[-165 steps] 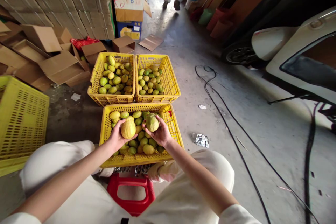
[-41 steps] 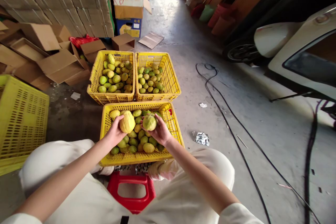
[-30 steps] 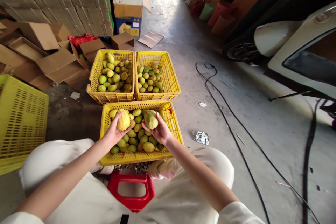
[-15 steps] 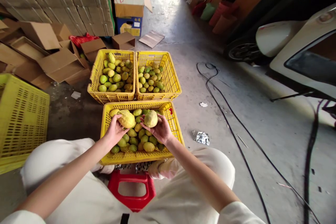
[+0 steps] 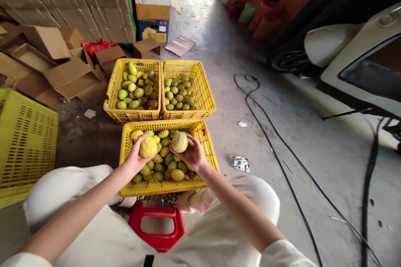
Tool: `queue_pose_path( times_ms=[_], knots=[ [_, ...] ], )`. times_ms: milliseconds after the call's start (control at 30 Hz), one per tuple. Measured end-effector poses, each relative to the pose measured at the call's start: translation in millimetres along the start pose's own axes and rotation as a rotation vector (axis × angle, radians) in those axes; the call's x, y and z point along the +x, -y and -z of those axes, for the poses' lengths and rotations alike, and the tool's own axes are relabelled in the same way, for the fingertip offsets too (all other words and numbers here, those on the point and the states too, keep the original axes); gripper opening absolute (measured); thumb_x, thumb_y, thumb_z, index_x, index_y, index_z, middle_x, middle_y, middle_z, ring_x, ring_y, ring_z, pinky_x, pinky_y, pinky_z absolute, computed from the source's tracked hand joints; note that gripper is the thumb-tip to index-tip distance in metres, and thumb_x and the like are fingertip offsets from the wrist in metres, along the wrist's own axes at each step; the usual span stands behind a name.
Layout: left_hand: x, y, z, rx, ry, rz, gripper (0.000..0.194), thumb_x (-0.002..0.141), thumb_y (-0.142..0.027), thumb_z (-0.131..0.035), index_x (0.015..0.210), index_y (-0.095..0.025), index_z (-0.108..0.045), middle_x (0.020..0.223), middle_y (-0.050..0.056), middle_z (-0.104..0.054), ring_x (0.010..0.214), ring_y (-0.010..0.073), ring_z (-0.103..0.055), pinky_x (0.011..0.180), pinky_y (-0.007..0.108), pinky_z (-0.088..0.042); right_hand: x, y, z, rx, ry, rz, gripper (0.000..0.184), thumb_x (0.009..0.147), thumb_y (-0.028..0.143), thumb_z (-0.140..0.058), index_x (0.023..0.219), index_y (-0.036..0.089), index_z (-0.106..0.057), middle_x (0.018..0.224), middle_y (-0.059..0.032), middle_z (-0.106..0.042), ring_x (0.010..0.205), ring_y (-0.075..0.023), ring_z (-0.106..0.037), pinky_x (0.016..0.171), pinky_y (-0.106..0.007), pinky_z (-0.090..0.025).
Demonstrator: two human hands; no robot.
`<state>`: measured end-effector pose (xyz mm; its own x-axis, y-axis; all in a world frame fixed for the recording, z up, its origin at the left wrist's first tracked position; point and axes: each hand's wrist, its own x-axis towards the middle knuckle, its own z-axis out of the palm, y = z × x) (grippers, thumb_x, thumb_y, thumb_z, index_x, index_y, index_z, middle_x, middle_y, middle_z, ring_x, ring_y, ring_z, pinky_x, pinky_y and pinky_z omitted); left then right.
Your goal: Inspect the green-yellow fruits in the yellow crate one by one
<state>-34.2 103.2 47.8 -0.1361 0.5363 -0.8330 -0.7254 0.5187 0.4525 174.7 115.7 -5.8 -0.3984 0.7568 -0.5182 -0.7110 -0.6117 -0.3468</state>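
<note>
My left hand is wrapped round a yellow fruit, held above the near yellow crate. My right hand grips a yellow-green fruit over the same crate. That crate holds several green and yellow fruits. Two more yellow crates stand side by side beyond it, the left one and the right one, both part-filled with similar fruit. I sit on a red stool, knees either side of the near crate.
An upturned yellow crate stands at my left. Flattened and open cardboard boxes lie far left, stacked cartons behind. Black cables cross the concrete floor on the right, near a parked white vehicle. Crumpled foil lies by the crate.
Both hands have kept their fruits and turned them in place; the left fruit dropped slightly lower. The person walking at the far doorway has gone from view.
</note>
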Motion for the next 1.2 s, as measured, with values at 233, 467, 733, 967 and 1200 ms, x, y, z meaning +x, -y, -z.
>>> queue_pose_path(
  times_ms=[233,467,733,967,1200],
  knots=[
    [-1.2,-0.1,1.4,-0.008,0.075,0.065,0.018,0.101,-0.028,-0.057,0.105,-0.013,-0.067,0.09,0.011,-0.077,0.072,0.0208,-0.075,0.069,0.036,-0.067,-3.1,-0.5,-8.5,-0.03,0.027,-0.01,0.029,0.092,0.033,-0.062,0.117,0.017,-0.064,0.106,-0.0099,-0.079,0.109,-0.0272,-0.075,0.095,-0.048,-0.065],
    [-0.2,3.2,4.2,0.032,0.188,0.103,0.016,0.1,-0.025,-0.06,0.101,-0.011,-0.068,0.086,0.013,-0.077,0.071,0.021,-0.076,0.07,0.036,-0.068,-2.1,-4.6,-4.9,-0.072,-0.09,0.006,0.026,0.084,0.029,-0.081,0.104,0.025,-0.065,0.096,0.0012,-0.078,0.083,-0.0157,-0.074,0.073,-0.027,-0.067],
    [1.7,5.1,4.8,-0.032,0.094,0.029,0.012,0.098,-0.025,-0.061,0.104,-0.017,-0.067,0.089,0.009,-0.077,0.076,0.0193,-0.076,0.075,0.034,-0.067,-4.0,-3.0,-6.0,-0.065,-0.034,0.006,0.025,0.085,0.034,-0.077,0.101,0.023,-0.064,0.096,-0.0025,-0.079,0.091,-0.0215,-0.077,0.078,-0.036,-0.068],
    [2.4,2.7,4.5,-0.008,0.023,0.017,0.018,0.096,-0.029,-0.063,0.111,-0.022,-0.067,0.088,0.005,-0.075,0.074,0.0195,-0.074,0.071,0.03,-0.065,-5.1,0.6,-8.4,-0.028,0.056,-0.034,0.033,0.085,0.036,-0.068,0.114,0.019,-0.064,0.104,-0.0103,-0.079,0.11,-0.0314,-0.075,0.091,-0.052,-0.065],
    [-6.7,1.6,2.0,-0.038,0.105,0.091,0.031,0.101,-0.033,-0.053,0.124,-0.016,-0.064,0.101,0.016,-0.078,0.095,0.0296,-0.078,0.078,0.042,-0.068,-4.8,-4.2,-5.8,-0.051,-0.056,-0.04,0.032,0.08,0.024,-0.078,0.107,0.022,-0.059,0.097,-0.0028,-0.078,0.084,-0.0199,-0.078,0.078,-0.032,-0.067]
  ],
)
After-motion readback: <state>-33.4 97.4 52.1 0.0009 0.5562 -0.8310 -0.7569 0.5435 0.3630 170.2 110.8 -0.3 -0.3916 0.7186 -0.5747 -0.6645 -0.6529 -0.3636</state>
